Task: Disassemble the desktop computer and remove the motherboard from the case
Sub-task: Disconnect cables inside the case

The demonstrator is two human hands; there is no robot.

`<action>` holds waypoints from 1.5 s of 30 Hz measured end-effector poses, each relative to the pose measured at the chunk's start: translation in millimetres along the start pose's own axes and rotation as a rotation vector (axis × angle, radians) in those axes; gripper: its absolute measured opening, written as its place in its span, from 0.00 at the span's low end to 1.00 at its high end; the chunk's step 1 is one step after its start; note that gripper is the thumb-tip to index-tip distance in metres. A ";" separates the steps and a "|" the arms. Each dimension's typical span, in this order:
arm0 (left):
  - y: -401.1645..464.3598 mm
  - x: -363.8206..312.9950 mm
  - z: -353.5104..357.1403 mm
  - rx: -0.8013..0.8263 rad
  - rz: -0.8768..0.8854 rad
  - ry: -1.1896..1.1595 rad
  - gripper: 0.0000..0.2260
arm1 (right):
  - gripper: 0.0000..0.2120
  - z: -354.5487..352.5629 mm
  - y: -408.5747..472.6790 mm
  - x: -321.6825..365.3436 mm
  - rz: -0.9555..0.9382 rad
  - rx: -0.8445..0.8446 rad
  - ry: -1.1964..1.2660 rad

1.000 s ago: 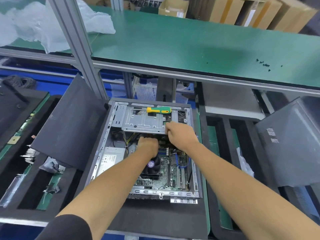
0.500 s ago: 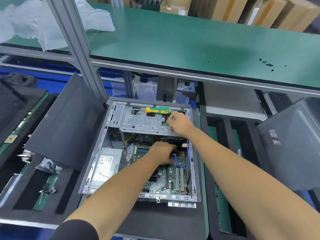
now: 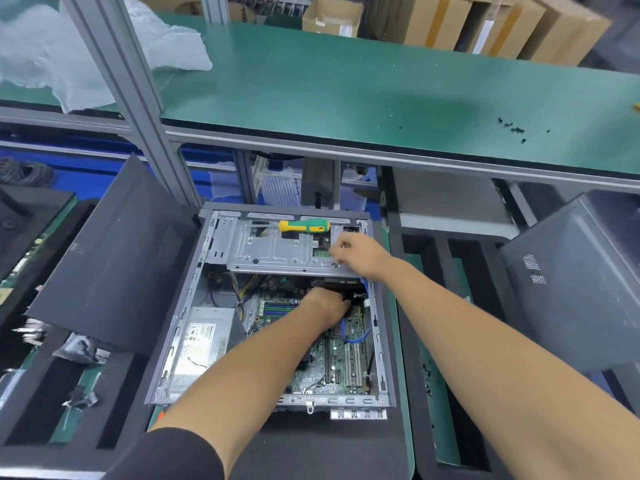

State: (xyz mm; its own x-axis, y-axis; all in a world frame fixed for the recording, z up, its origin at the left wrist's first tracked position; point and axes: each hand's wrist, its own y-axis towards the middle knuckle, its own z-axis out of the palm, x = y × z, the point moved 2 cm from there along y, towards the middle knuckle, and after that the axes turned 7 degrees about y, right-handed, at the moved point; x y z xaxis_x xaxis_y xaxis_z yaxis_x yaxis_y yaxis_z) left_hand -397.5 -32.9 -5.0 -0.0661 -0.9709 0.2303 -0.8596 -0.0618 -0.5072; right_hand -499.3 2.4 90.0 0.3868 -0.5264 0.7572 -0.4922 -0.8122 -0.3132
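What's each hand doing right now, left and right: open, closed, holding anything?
Left hand: reaches into the case under the drive cage; fingers hidden, cannot be told.
Right hand: fingers curled at the drive cage's right end; what it holds cannot be told.

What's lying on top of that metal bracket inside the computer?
A green-and-yellow screwdriver lies on the metal bracket near its far edge, and the right hand rests on its right end. The hand covers that corner, so anything beneath it cannot be seen.
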 end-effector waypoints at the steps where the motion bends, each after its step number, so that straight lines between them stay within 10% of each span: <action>1: 1.4 -0.5 0.5 0.033 0.001 0.022 0.19 | 0.07 0.3 -1.7 -2.4 -0.009 -0.001 0.022; 10: 7.5 9.8 1.6 0.080 0.075 -0.104 0.25 | 0.12 7.0 -11.2 -24.3 -0.107 -0.117 0.178; 18: 7.5 17.4 -2.1 -0.026 0.156 -0.311 0.07 | 0.10 21.1 -9.1 -32.5 -0.199 -0.246 0.062; 28: -36.5 28.5 20.8 -0.171 0.122 -0.408 0.18 | 0.15 24.3 -13.8 -32.0 -0.275 -0.308 -0.045; 45: -63.4 11.2 -90.4 -0.611 -0.087 -1.566 0.09 | 0.20 -32.8 -52.6 -27.4 0.082 -0.270 1.075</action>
State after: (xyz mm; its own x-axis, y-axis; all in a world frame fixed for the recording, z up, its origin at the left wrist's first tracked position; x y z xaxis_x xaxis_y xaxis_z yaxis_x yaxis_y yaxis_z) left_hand -389.5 -18.9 104.8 0.1977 -0.2725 -0.9416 -0.9150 -0.3959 -0.0775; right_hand -509.5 67.8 104.5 -0.4676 0.0223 0.8836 -0.6896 -0.6346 -0.3489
